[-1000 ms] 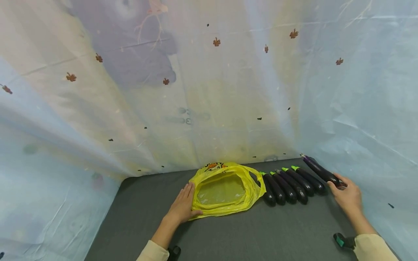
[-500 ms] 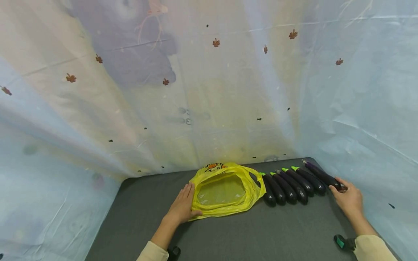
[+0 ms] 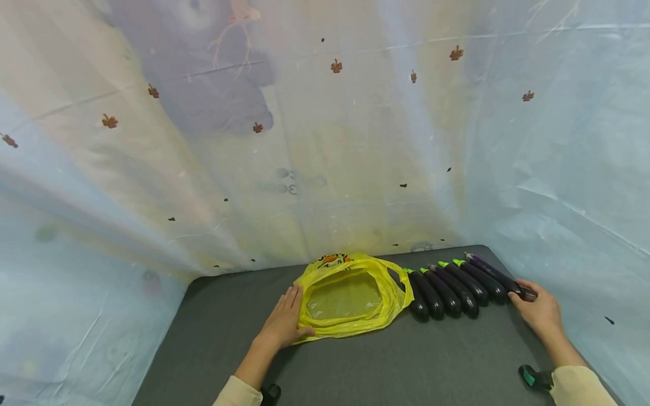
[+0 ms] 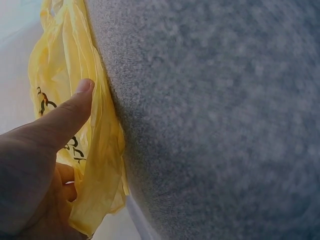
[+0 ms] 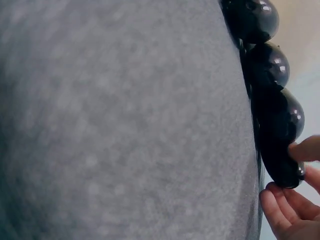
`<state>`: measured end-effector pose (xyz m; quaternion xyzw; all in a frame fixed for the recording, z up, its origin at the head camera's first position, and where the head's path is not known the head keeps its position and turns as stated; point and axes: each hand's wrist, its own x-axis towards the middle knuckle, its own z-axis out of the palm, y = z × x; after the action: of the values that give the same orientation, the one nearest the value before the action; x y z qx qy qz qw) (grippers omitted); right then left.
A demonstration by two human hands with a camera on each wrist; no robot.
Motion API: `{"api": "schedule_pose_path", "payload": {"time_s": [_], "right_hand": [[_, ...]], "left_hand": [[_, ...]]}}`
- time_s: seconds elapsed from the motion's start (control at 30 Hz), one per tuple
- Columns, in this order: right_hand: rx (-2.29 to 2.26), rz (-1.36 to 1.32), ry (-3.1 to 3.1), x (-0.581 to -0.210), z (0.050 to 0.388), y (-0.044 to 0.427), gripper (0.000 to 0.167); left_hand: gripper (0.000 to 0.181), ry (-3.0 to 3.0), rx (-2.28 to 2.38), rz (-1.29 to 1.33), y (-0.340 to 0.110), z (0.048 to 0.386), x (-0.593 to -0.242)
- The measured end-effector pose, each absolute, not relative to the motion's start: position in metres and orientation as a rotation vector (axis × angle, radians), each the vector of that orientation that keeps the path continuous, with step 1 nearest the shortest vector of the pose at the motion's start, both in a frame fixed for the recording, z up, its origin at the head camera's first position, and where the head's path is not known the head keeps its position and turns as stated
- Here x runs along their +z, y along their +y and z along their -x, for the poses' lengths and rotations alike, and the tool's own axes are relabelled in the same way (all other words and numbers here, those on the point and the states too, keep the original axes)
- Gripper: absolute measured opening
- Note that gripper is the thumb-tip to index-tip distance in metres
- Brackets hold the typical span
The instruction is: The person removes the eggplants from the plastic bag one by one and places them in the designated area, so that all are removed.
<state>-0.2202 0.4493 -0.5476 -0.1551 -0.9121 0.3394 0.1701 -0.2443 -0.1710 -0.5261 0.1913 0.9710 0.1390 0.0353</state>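
Note:
A yellow plastic bag [image 3: 350,328] lies with its mouth spread toward me in the head view. My left hand [image 3: 281,317] rests against the bag's left side, fingers straight and thumb along the lower rim. In the left wrist view the thumb [image 4: 70,117] lies over the yellow plastic. At the far right, my right hand [image 3: 540,310] grips the blunt end of a dark purple eggplant [image 3: 490,272]. Its stem end points away, beside the row of eggplants [image 3: 459,296]. The right wrist view shows thumb and fingers [image 5: 272,205] around that end.
A grey cloth-covered table [image 3: 396,366] carries everything. Patterned plastic sheeting [image 3: 325,169] hangs behind it and along both sides. The row of several eggplants begins right beside the bag's handle [image 3: 406,282].
The gripped eggplant has come down and shifted slightly left, closer to the row. My right hand moved a little with it. The left hand and the bag stayed put.

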Motion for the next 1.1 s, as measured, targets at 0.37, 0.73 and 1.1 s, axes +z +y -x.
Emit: {"api": "schedule_pose_path", "payload": {"time_s": [0.37,0.73,1.1], "right_hand": [[0.970,0.460,-2.570,-0.551,0.221,0.449,0.044],[1.053,0.564,-2.589,-0.544,0.220,0.445,0.053],[1.004,0.441,-2.566,-0.532,0.216,0.435,0.057]], "left_hand": [[0.116,2.979,0.441,-0.571,-0.169,0.244,-0.524],[0.116,2.986,0.419,-0.581,-0.169,0.242,-0.526],[0.116,3.006,0.411,-0.562,-0.175,0.241,-0.527]]}}
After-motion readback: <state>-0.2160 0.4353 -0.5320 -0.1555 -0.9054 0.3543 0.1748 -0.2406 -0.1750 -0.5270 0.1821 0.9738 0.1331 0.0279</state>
